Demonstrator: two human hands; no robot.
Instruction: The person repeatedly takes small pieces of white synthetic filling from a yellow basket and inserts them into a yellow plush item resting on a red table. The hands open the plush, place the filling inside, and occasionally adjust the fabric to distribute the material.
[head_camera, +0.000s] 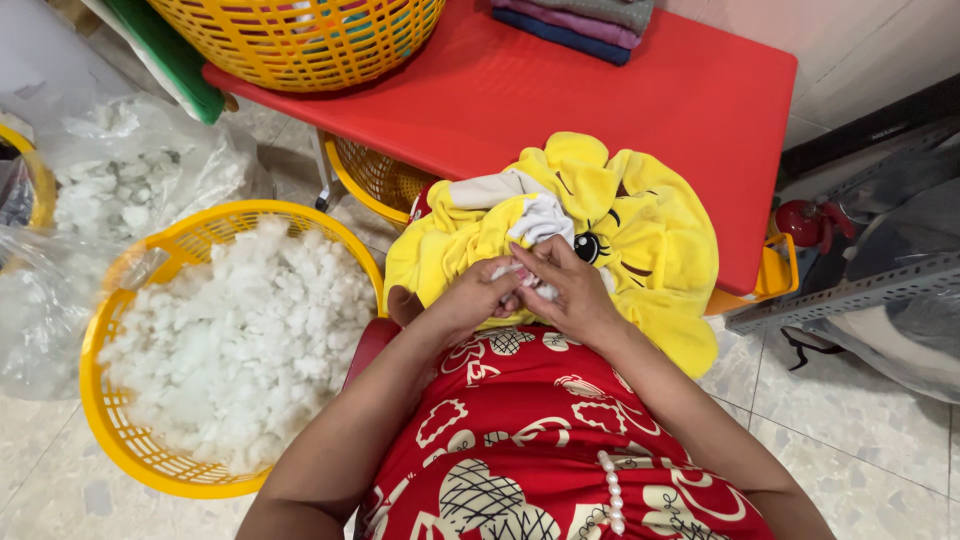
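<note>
A yellow plush toy skin with a stitched eye lies limp in my lap against the edge of the red table. Both hands meet at its opening. My left hand pinches a wad of white stuffing at the opening. My right hand grips the yellow fabric beside it, fingers curled over the edge. A white inner lining shows above my fingers.
A yellow basket heaped with white fibre stuffing stands on the floor at my left. Clear plastic bags of stuffing lie behind it. Another yellow basket and folded cloths sit on the table. A metal rack is at right.
</note>
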